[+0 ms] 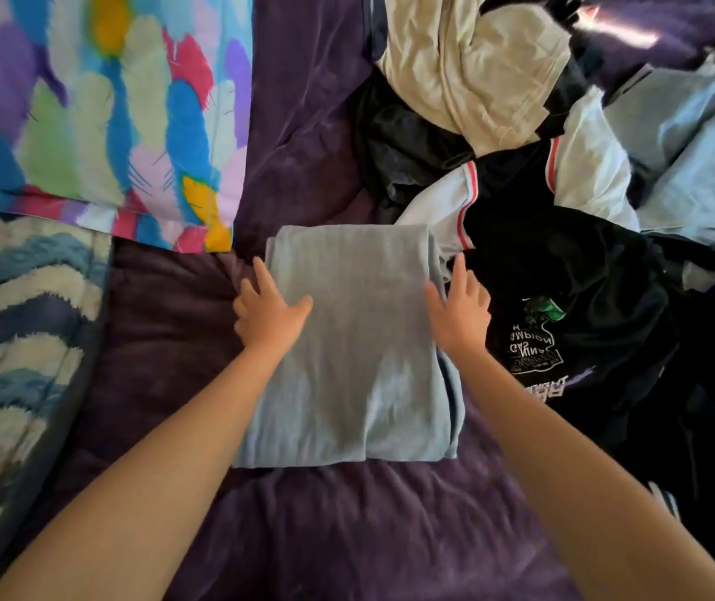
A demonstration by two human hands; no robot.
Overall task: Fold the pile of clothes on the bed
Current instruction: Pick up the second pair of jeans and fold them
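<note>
Bed [303,535]: purple cover.
Pile of clothes [563,262]: heaped, 12 to 4 o'clock.
Blue garment [355,340]: folded, centre.
Left hand [266,312]: grip wide, flat on its 9 o'clock edge.
Right hand [459,314]: grip wide, touching its 3 o'clock edge.

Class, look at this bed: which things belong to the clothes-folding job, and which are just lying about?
In the job: light blue garment, partly folded, with the left hand and right hand on its edges; the unfolded pile of clothes beside it.
Lying about: colourful patterned bedding; wavy blue blanket; purple bedcover.
</note>
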